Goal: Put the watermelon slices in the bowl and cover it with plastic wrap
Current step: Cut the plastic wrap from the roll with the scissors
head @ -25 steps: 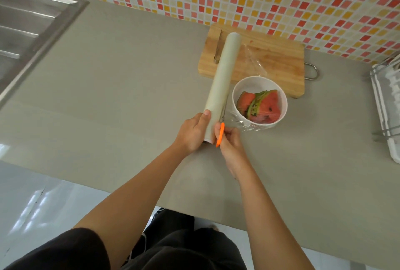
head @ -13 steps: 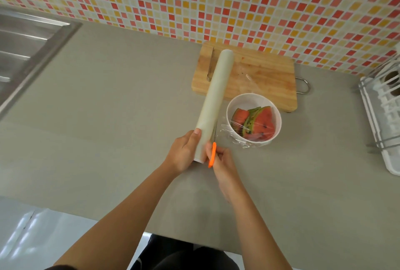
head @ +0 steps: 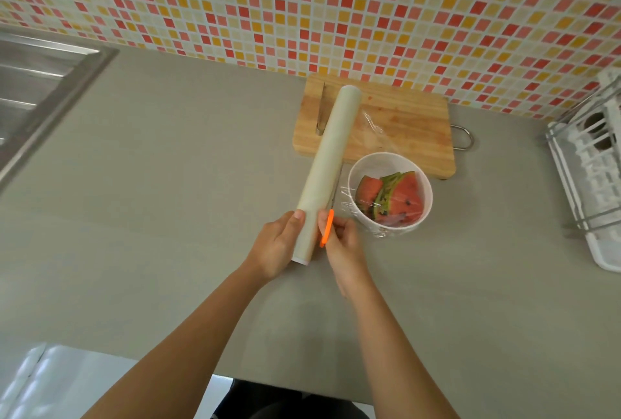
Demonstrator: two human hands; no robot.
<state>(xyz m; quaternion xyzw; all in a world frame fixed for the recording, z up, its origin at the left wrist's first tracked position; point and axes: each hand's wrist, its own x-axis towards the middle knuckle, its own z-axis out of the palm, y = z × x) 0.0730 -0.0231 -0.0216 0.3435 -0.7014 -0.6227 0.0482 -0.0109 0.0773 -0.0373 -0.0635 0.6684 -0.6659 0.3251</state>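
Observation:
A white bowl (head: pixel 416 176) stands on the grey counter and holds watermelon slices (head: pixel 393 197), red with green rind. Clear plastic wrap (head: pixel 349 207) stretches over the bowl and runs left to a long cream roll of wrap (head: pixel 331 156). My left hand (head: pixel 277 244) grips the near end of the roll. My right hand (head: pixel 342 244) holds an orange-handled knife (head: pixel 326 227) whose thin blade lies along the gap between the roll and the bowl.
A wooden cutting board (head: pixel 403 123) lies behind the bowl against the tiled wall, with a second knife (head: pixel 322 113) on its left side. A steel sink (head: pixel 40 89) is at far left. A white dish rack (head: pixel 591 163) sits at far right.
The camera has tilted up, so everything sits lower in view. Both hands keep their grips, and the knife stays between roll and bowl.

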